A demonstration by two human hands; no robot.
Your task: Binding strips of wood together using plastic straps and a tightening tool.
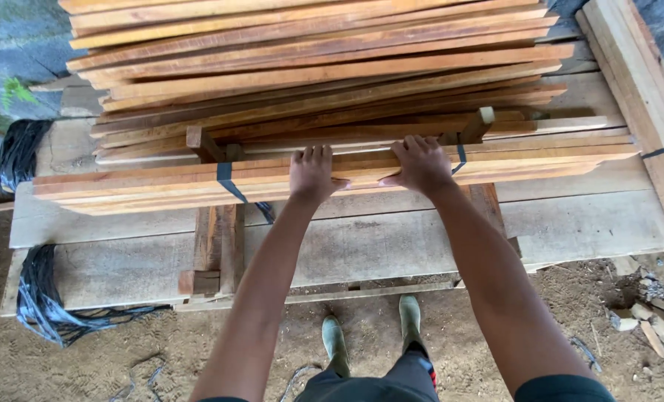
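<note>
**Inspector A:** We recorded both arms stretched forward over the work. The left hand [313,175] lay on the front edge of the strapped bundle of thin planks [161,186], fingers together and curled over the top plank, thumb out to the side. The right hand [421,164] gripped the same bundle just beside it, fingers wrapped over the upper edge.

**Inspector B:** We agreed. Neither hand was spread wide; both were closed onto the bundle's near edge. Where did we place the bundle itself?

**Inspector A:** It lay crosswise at the front of the stack, resting on the broad grey boards [391,246] that formed the platform. A dark strap [225,179] bound it left of the left hand, and a second dark strap [460,158] bound it just right of the right hand.

**Inspector B:** Behind it we noted the larger pile of reddish planks [317,59], fanned somewhat unevenly and propped on short wooden spacer blocks [202,143].

**Inspector A:** A pale beam [641,82] ran along the right side. Coils of black strapping [45,298] hung off the platform's left end, with another coil [19,149] higher up.

**Inspector B:** Below, we saw green boots [336,342] on the sandy ground [555,298], and wood scraps [656,327] at the right.
</note>
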